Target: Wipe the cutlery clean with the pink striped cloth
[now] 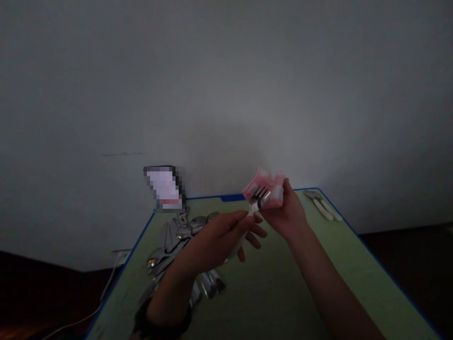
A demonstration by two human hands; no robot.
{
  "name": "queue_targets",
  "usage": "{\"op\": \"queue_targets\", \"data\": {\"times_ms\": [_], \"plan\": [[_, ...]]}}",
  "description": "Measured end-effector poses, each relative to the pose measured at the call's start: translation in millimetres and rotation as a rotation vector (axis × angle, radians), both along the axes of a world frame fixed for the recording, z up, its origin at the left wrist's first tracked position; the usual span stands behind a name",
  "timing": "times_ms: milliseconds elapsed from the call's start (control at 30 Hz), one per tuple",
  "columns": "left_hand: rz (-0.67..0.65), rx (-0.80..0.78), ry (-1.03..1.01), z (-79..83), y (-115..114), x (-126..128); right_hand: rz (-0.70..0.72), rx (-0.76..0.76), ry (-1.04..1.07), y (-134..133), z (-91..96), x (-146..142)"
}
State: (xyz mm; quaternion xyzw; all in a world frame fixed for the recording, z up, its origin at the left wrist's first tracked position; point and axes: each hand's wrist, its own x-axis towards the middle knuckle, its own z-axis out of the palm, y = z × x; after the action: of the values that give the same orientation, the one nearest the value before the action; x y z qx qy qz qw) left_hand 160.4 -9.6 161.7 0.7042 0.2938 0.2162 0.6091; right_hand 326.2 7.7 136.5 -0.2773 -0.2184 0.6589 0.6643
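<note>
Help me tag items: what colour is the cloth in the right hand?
The cloth in the right hand is pink with whitish patches; head view.

Cutlery pile (184,250) lies on table (283,293), left of hands (255,222).

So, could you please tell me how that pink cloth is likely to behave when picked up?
The pink cloth is bunched in the right hand, so it is probably floppy and would sag rather than hold shape. It looks light, as the hand holds it raised above the table. Its soft folds against the fork suggest it will not roll or break.
</note>
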Motion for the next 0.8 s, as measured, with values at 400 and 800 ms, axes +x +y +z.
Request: {"op": "queue_targets", "data": {"times_ms": [400,800], "plan": [[0.371,0.363,0.218,-12.4,11,2,0.068,0.179,-0.089,-15,14.5,-23],[0.146,0.367,0.192,-2.7,8,-6,-0.249,0.147,-0.748,-3,-14.1,-16]]}}
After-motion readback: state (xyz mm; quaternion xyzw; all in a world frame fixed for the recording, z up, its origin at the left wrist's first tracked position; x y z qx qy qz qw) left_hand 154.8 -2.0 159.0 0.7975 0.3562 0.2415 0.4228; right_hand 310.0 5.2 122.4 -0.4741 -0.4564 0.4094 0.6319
